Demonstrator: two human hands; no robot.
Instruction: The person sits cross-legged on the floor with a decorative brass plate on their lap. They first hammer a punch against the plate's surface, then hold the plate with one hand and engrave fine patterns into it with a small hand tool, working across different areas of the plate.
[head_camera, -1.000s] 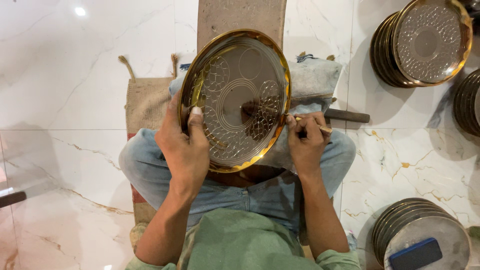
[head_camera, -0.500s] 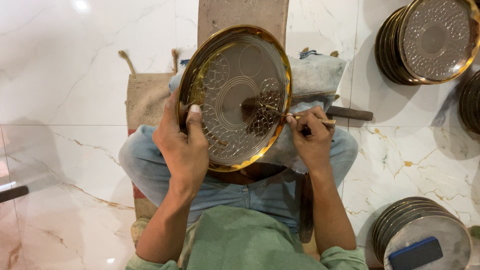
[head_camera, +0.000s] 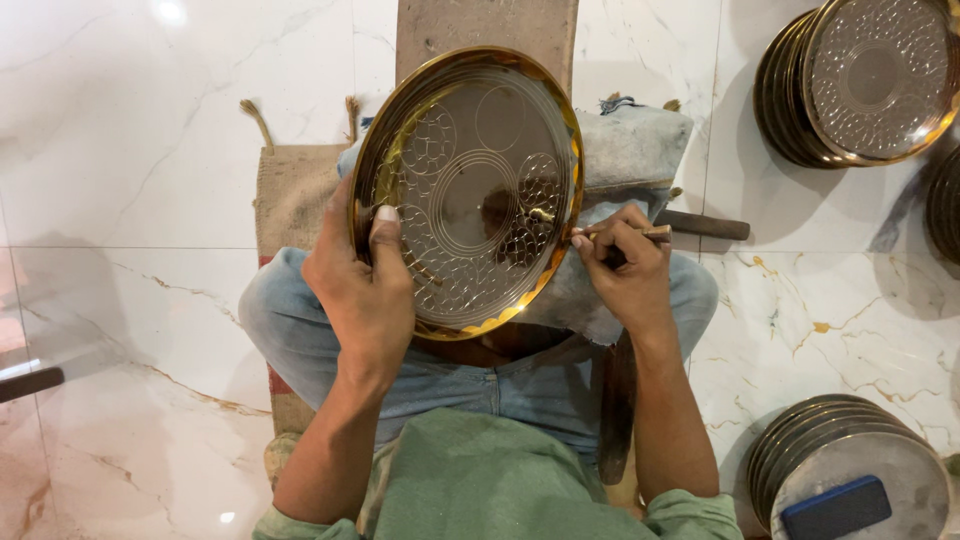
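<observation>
A round brass plate (head_camera: 470, 180) with engraved circle patterns stands tilted on my lap. My left hand (head_camera: 362, 285) grips its lower left rim, thumb lying on the engraved face. My right hand (head_camera: 625, 265) is closed on a thin engraving tool (head_camera: 655, 232), whose tip meets the plate near its right rim. A grey cloth pad (head_camera: 625, 150) lies behind the plate under its right side.
Stacks of similar engraved plates (head_camera: 865, 85) lean at the upper right, another stack (head_camera: 850, 460) with a blue block (head_camera: 835, 508) on top sits at the lower right. A hammer handle (head_camera: 705, 225) lies right of my hand. Burlap mat (head_camera: 290, 195) and wooden plank (head_camera: 485, 25) on white marble floor (head_camera: 130, 180).
The plate has tipped so its face catches different light, showing large engraved circles. My right hand stays at the right rim with the tool; the left hand keeps its grip.
</observation>
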